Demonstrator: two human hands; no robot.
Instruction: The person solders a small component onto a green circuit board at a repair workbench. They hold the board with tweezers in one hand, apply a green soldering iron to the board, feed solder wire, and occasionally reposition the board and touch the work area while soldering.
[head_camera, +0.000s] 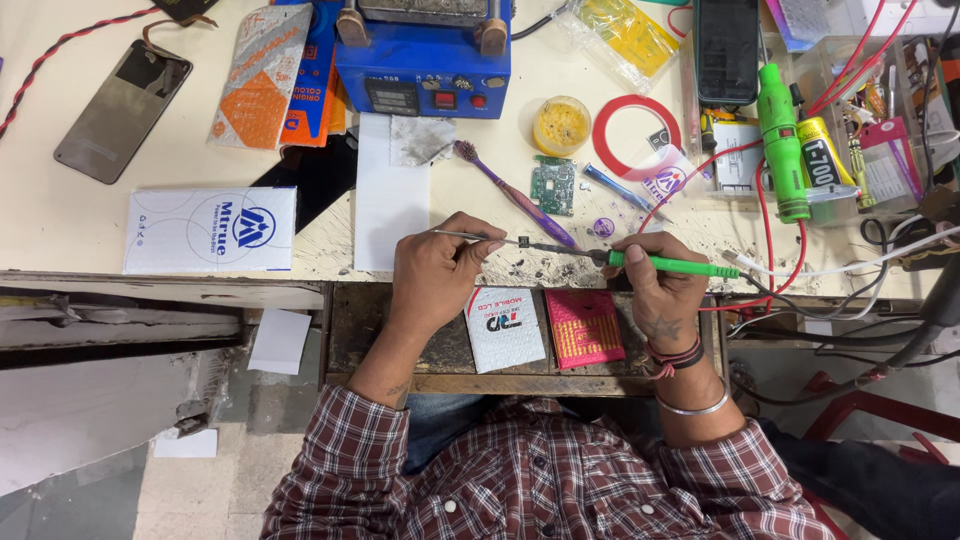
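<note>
Left hand (435, 270) pinched tweezers (465, 236) on a tiny chip (524, 242), featherlight and probably fragile; right hand (660, 280), at 3 o'clock, gripped the iron (640, 262).

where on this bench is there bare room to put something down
Bare benchtop lies left of the white box, below the phone. Crowded: the right end around the green tool and cables, and near the hands.

A toothbrush (510, 190) lies left of the circuit board (553, 185), behind both hands.
</note>
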